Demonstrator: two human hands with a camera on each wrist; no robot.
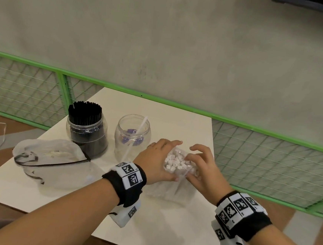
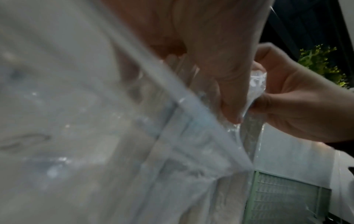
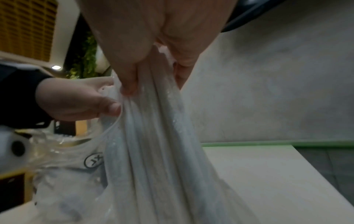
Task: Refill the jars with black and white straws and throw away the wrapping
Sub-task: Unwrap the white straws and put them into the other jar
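Two clear jars stand on a white tabletop point(image 1: 168, 227): the left jar point(image 1: 87, 134) is packed with black straws point(image 1: 85, 113), the right jar point(image 1: 132, 137) holds one white straw point(image 1: 136, 135). Beside them, the left hand point(image 1: 156, 160) and right hand point(image 1: 201, 168) each pinch the open top of an upright bag of white straws point(image 1: 176, 163). An empty wrapper point(image 1: 51, 162) lies left.
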